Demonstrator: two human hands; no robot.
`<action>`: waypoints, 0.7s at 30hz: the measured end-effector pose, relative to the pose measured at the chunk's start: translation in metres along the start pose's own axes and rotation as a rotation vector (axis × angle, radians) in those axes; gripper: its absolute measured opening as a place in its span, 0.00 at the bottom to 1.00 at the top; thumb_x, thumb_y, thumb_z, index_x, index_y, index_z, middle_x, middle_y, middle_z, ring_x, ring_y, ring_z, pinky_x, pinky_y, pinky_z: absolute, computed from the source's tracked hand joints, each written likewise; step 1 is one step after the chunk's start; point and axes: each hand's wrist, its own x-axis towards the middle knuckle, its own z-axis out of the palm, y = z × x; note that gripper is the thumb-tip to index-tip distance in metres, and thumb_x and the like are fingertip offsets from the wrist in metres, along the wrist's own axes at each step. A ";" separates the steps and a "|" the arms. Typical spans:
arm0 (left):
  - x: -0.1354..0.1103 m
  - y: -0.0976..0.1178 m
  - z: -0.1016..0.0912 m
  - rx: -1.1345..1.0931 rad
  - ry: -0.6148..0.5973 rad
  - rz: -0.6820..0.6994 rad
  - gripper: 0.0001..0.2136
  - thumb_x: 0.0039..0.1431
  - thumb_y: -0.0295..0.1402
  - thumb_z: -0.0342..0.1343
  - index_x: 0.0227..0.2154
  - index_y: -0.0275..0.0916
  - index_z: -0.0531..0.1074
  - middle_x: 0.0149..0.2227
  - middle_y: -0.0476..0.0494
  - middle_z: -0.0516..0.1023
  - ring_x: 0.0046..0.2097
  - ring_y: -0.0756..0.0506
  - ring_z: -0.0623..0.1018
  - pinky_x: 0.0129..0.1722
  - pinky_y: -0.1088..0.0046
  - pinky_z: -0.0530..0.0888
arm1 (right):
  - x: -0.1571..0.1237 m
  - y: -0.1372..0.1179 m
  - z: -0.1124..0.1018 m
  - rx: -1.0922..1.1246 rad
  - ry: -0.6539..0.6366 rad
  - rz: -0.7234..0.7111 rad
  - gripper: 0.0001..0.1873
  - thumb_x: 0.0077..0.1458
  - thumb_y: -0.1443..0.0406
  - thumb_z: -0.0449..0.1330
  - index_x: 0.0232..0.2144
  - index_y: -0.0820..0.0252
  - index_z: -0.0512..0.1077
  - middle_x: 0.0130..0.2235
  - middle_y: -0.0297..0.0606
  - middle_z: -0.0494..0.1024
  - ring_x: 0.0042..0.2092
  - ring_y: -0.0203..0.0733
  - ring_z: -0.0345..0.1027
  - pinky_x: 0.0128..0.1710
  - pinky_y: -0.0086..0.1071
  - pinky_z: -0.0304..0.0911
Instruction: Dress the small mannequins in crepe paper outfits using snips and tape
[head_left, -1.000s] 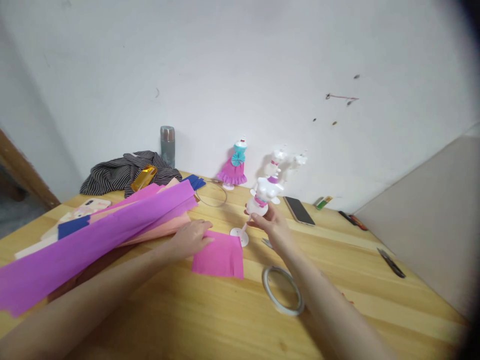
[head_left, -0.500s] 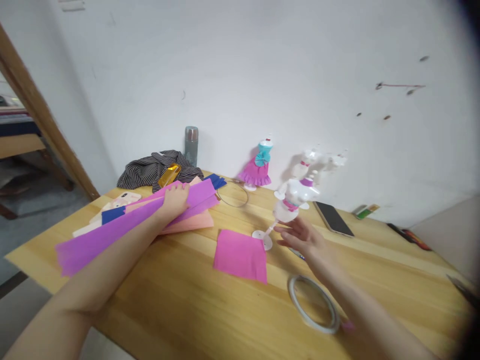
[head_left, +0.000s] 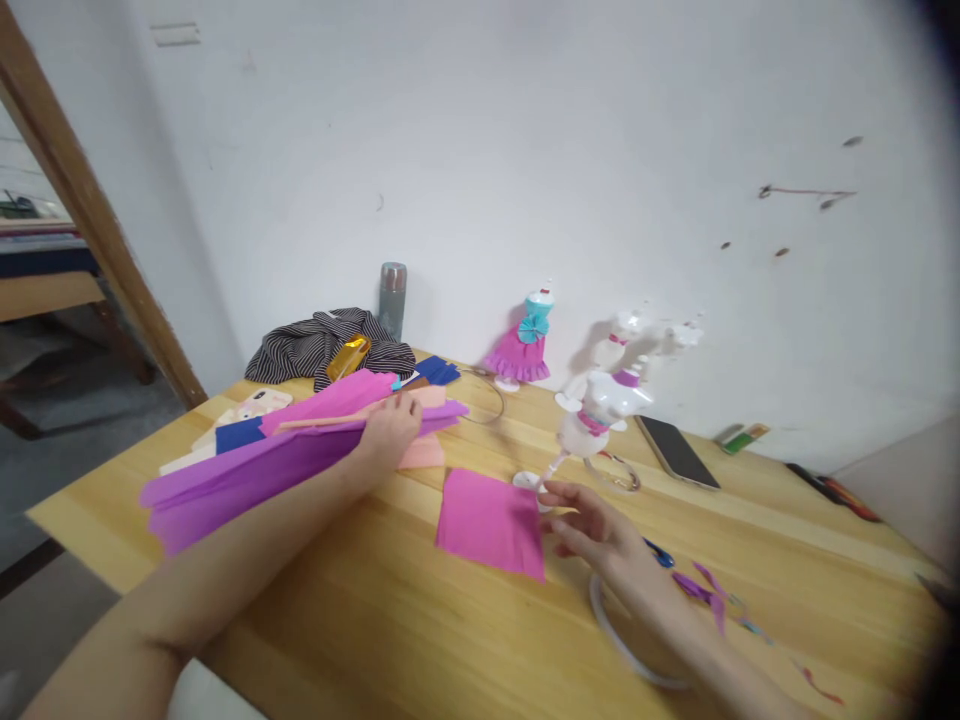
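My left hand point(head_left: 391, 432) is closed over the edge of a long purple crepe paper sheet point(head_left: 277, 480), on a pile of coloured sheets. Under and behind it show pink paper point(head_left: 337, 395), peach paper point(head_left: 424, 452) and a navy piece point(head_left: 238, 437). My right hand point(head_left: 592, 525) is open, fingers apart, at the right edge of a pink paper square point(head_left: 491, 522). Just behind its fingertips stands a small white mannequin point(head_left: 600, 405) with a purple collar and pink waistband; the hand partly covers its round base. A pale ring point(head_left: 626, 645) lies partly hidden under my right forearm.
Behind stand a mannequin in a turquoise and pink dress point(head_left: 529, 340), more white mannequins point(head_left: 619, 335) and a thermos point(head_left: 392, 300). A striped cloth point(head_left: 300, 350) lies at the back left. To the right are a dark phone point(head_left: 679, 452) and purple scraps point(head_left: 701, 590).
My left hand has moved right and toward me with the purple sheet, uncovering more pink paper. My right hand has come down from the mannequin's stand to the pink square's edge. The view has shifted slightly.
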 end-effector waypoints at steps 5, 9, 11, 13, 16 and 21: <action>-0.029 0.025 0.016 0.023 0.024 0.114 0.12 0.61 0.20 0.47 0.44 0.28 0.71 0.49 0.23 0.72 0.48 0.35 0.74 0.40 0.59 0.73 | -0.010 0.005 0.017 -0.024 -0.086 0.003 0.15 0.49 0.62 0.63 0.41 0.58 0.73 0.27 0.34 0.74 0.27 0.39 0.66 0.28 0.32 0.60; -0.039 0.026 0.013 -0.004 0.033 0.236 0.11 0.60 0.20 0.48 0.44 0.32 0.70 0.45 0.31 0.74 0.46 0.39 0.74 0.42 0.63 0.72 | -0.008 0.014 0.022 -0.042 -0.159 0.026 0.13 0.48 0.61 0.64 0.38 0.59 0.74 0.29 0.36 0.76 0.26 0.37 0.65 0.26 0.30 0.58; -0.039 0.024 0.009 -0.026 0.037 0.297 0.12 0.61 0.20 0.48 0.45 0.34 0.70 0.44 0.36 0.75 0.46 0.41 0.74 0.44 0.66 0.72 | -0.005 0.017 0.023 -0.077 -0.176 -0.011 0.12 0.48 0.60 0.64 0.35 0.59 0.75 0.31 0.38 0.77 0.28 0.38 0.67 0.28 0.32 0.61; -0.036 0.021 0.004 -0.042 0.047 0.309 0.14 0.62 0.21 0.47 0.49 0.35 0.68 0.46 0.37 0.74 0.49 0.41 0.73 0.47 0.66 0.71 | -0.003 0.018 0.024 -0.100 -0.189 -0.046 0.11 0.47 0.60 0.65 0.34 0.60 0.76 0.31 0.39 0.78 0.29 0.39 0.67 0.29 0.32 0.62; -0.028 0.015 -0.004 -0.059 0.053 0.228 0.18 0.64 0.23 0.43 0.55 0.35 0.64 0.49 0.33 0.73 0.50 0.38 0.72 0.48 0.61 0.70 | -0.004 0.017 0.026 -0.140 -0.203 -0.059 0.10 0.48 0.61 0.64 0.33 0.60 0.76 0.30 0.38 0.77 0.27 0.37 0.66 0.27 0.31 0.61; -0.007 -0.006 -0.006 -0.121 0.020 0.009 0.31 0.59 0.36 0.54 0.63 0.32 0.54 0.62 0.22 0.61 0.64 0.27 0.59 0.58 0.51 0.60 | -0.013 0.017 0.031 -0.226 -0.267 -0.089 0.07 0.47 0.67 0.60 0.31 0.61 0.76 0.28 0.35 0.76 0.27 0.36 0.65 0.26 0.28 0.60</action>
